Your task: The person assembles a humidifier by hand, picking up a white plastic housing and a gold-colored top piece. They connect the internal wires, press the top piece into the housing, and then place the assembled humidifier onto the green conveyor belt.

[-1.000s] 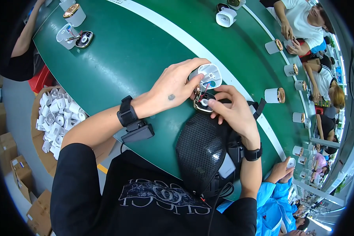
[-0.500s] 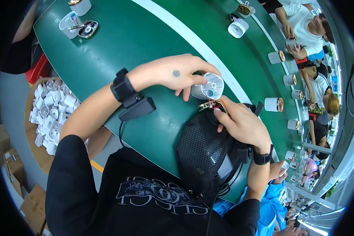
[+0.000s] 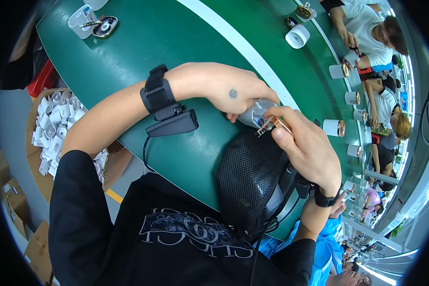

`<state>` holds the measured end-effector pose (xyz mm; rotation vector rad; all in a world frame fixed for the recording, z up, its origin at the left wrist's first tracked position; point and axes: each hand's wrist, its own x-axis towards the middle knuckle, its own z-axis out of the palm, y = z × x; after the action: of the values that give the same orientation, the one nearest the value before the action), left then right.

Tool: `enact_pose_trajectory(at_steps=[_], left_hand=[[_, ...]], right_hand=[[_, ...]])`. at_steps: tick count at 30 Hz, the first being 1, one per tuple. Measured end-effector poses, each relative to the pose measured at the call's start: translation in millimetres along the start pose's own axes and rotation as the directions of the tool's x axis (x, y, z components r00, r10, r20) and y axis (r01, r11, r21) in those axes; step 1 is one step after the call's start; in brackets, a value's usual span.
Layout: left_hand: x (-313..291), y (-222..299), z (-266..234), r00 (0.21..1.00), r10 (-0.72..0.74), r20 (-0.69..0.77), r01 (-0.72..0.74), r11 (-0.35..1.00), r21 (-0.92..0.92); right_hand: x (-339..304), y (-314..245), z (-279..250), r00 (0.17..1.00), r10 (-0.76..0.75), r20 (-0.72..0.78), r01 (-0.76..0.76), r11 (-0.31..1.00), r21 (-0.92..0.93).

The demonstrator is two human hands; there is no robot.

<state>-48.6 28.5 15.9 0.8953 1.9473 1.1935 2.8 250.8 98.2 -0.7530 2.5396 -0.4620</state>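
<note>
Over the green worktable, my left hand (image 3: 240, 93) is closed around a white cup-shaped housing (image 3: 253, 114), its open end tilted toward my right hand. My right hand (image 3: 312, 148) pinches a gold-rimmed part (image 3: 282, 125) at the mouth of the housing. A small circuit board (image 3: 263, 127) with thin coloured wires hangs from that part. The fingers hide much of both pieces. Just below them sits a black mesh-covered object (image 3: 248, 176), partly overlapped by my right hand. Both wrists wear black straps with devices attached.
At the table's far left stand an open white housing (image 3: 81, 24) and a dark oval speaker-like part (image 3: 105, 27). A carton (image 3: 33, 162) heaped with white housings is beside the table. Gold-ended housings (image 3: 336, 127) line the right, where other people (image 3: 372, 38) work.
My right hand has lifted the gold-rimmed part and board up against the housing. My left hand has shifted slightly right, and the housing has tilted.
</note>
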Motion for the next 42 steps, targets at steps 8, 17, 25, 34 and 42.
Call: enact_pose_trajectory(at_steps=[8,17,25,34,42], left_hand=[[-6,-8,-2,0.997,0.083,-0.001,-0.083,0.996,0.016],[-2,-19,1,0.998,0.032,-0.054,-0.038,0.992,-0.121],[11,-20,19,0.979,0.072,-0.189,-0.139,0.919,-0.369],[27,-29,30,0.951,-0.076,-0.298,-0.067,0.895,-0.441],[34,-32,47,0.894,0.025,-0.448,-0.203,0.913,-0.353]], right_hand=[[5,-17,0,0.976,0.190,-0.102,-0.192,0.981,-0.011],[8,-15,30,0.871,0.014,-0.491,-0.085,0.989,-0.122],[26,21,50,0.834,0.072,-0.547,0.090,0.961,0.263],[30,32,49,0.845,0.023,-0.535,0.044,0.993,0.113],[23,58,41,0.885,-0.010,-0.465,0.114,0.974,0.196]])
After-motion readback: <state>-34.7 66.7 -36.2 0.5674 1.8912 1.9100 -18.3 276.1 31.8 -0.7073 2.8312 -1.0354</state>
